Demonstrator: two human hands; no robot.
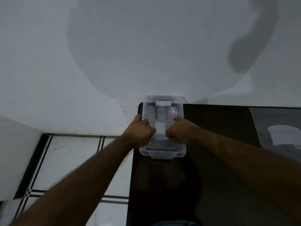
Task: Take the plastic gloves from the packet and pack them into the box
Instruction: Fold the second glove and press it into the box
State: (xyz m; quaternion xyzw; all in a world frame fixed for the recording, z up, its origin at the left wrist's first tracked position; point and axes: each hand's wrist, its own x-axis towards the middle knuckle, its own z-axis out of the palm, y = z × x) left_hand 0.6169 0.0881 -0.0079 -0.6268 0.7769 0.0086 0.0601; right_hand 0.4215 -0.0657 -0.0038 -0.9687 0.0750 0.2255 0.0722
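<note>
head | left hand (141, 130) and right hand (178, 131) fingers clenched on gloves (160, 128) in box (162, 154) | press flat, release evenly

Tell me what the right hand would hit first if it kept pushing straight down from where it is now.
Most likely the thin clear plastic bunched between the right hand and left hand, then the floor of the box below. Depth is hard to judge here.

Pretty dim, greyish shot

Big soft shadows smear across the wall (114, 46), the dark table (219, 160) swallows detail, and wide-angle bending warps the edges.
</note>
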